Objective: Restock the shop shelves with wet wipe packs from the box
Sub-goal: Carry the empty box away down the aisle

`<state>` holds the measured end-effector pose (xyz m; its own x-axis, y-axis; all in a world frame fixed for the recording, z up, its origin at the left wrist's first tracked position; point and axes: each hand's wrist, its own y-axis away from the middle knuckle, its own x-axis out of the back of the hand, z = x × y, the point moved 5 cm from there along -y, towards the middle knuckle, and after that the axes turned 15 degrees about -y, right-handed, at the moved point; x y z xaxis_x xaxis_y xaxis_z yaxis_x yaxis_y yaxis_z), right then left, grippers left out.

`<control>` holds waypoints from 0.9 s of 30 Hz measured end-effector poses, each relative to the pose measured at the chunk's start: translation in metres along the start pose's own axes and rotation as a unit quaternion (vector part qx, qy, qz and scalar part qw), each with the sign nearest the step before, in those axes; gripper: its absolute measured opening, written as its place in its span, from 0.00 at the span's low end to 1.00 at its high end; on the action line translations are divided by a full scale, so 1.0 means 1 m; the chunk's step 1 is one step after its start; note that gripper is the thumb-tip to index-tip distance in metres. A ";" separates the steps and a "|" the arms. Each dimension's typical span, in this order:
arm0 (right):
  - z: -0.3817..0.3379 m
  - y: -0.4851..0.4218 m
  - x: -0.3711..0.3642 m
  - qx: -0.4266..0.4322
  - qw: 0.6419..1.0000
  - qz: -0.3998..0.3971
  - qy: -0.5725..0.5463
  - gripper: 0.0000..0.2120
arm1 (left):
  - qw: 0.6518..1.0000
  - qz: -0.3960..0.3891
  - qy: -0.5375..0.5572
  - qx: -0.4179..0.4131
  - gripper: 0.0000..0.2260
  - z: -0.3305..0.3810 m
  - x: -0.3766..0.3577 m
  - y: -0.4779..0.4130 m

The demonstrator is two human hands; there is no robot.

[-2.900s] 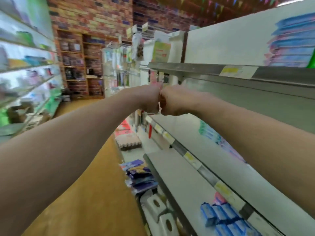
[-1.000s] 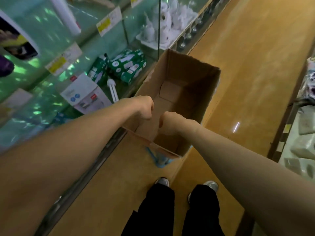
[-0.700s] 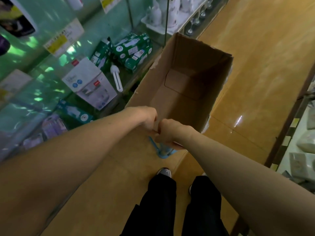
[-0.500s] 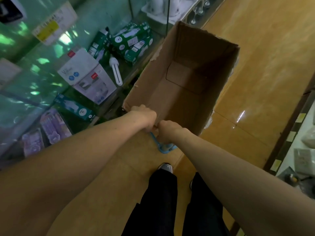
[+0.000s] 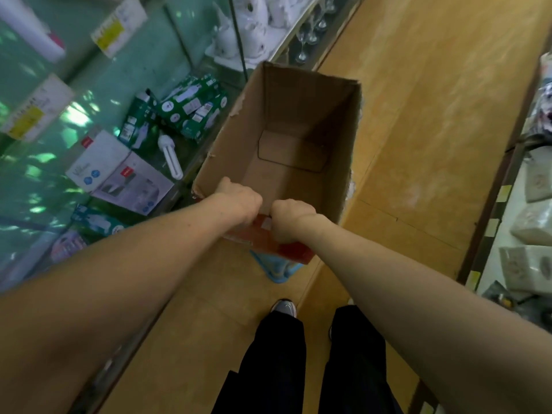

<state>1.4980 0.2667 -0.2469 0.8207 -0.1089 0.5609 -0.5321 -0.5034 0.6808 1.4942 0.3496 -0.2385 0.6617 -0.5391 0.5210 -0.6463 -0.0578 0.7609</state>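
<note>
Now — both hands (image 5: 239, 201) (image 5: 291, 218) round box (image 5: 298, 97) rim.

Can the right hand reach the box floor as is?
Probably yes: the cardboard box is open-topped and looks empty, nothing blocks the way. The right hand grips the near rim, so it must let go first.

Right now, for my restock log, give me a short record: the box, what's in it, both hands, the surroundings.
box: cardboard box, open, upright
contents: no packs visible, bare bottom
left hand: grips near rim
right hand: grips near rim
under box: blue object
left side: glass cabinet with green bulb boxes
right side: shelf with pale packs
</note>
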 end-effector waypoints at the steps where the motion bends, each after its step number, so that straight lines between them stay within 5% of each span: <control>1: 0.004 0.007 0.016 0.004 1.000 0.008 -0.002 0.05 | 1.000 0.009 -0.002 -0.001 0.03 -0.002 0.016 0.000; 13: 0.142 0.054 0.196 -0.005 0.997 0.064 -0.038 0.10 | 0.998 0.046 -0.005 -0.034 0.12 0.038 0.240 -0.031; 27: 0.335 0.061 0.410 -0.065 0.989 0.124 -0.053 0.16 | 0.989 0.120 0.015 -0.079 0.10 0.102 0.503 -0.146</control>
<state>1.8722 -0.0961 -0.1333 0.6751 -0.3075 0.6706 -0.7364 -0.3357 0.5874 1.8827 0.0014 -0.1266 0.5093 -0.4952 0.7039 -0.7202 0.2025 0.6636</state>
